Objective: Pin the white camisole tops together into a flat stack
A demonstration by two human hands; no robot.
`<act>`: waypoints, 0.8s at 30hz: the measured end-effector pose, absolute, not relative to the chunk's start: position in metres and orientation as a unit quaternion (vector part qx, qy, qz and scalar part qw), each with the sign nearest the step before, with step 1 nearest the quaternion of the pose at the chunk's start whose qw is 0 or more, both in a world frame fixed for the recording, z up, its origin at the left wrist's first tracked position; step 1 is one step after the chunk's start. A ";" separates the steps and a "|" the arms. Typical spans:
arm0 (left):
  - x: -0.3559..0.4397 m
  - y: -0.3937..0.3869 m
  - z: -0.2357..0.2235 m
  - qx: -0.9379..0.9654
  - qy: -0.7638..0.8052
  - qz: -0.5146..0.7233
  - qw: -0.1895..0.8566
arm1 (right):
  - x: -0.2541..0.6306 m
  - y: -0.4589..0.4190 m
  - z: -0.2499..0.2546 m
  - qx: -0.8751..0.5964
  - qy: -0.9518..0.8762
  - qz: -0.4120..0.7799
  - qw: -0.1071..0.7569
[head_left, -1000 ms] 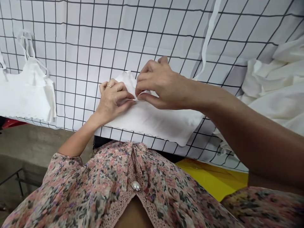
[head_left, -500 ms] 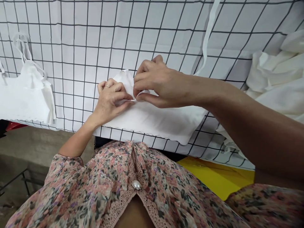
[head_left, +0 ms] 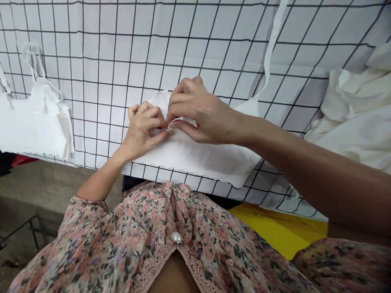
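A white camisole top [head_left: 201, 156] lies on the grid-patterned cloth in front of me, its scalloped hem toward my body. One long strap [head_left: 271, 44] runs up from its right side. My left hand [head_left: 145, 128], with a ring on one finger, pinches the top's upper edge between thumb and forefinger. Close against it, my right hand [head_left: 201, 112] is also closed on that edge, and a small fold of fabric stands up by its thumb. The fingertips nearly meet, and what lies right between them is too small to make out.
Another white strappy top [head_left: 33, 122] lies flat at the left. Crumpled white fabric [head_left: 360, 110] is heaped at the right. The grid cloth [head_left: 100, 73] covers the table, whose front edge is near my body. Something yellow [head_left: 277, 230] sits below that edge.
My right hand has shifted slightly left and tilted, still at the top's edge. The left hand stays pinched there. The view has moved a little.
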State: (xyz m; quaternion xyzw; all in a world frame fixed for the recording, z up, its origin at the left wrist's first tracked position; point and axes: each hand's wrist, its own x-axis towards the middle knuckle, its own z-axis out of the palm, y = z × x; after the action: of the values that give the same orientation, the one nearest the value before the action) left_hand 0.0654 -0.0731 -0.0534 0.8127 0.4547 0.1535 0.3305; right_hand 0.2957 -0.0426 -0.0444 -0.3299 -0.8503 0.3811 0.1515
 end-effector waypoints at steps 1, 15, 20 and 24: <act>0.065 -0.073 -0.053 0.811 0.455 0.153 0.334 | 0.296 -0.043 -0.045 -0.335 -0.847 0.382 0.154; 0.037 -0.075 -0.056 0.816 0.484 0.181 0.258 | 0.288 0.095 -0.003 -0.342 -0.845 0.400 0.094; 0.031 -0.075 -0.063 0.823 0.486 0.195 0.218 | 0.274 0.106 -0.034 -0.358 -0.862 0.340 0.120; 0.027 -0.075 -0.061 0.819 0.505 0.192 0.194 | 0.278 0.106 -0.050 -0.398 -0.847 0.318 0.152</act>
State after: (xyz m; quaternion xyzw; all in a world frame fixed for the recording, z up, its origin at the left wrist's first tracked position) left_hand 0.0275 -0.0746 -0.0610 0.8190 0.5047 0.1921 0.1938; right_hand 0.2783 0.1064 -0.0504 -0.3983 -0.8470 0.3177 0.1519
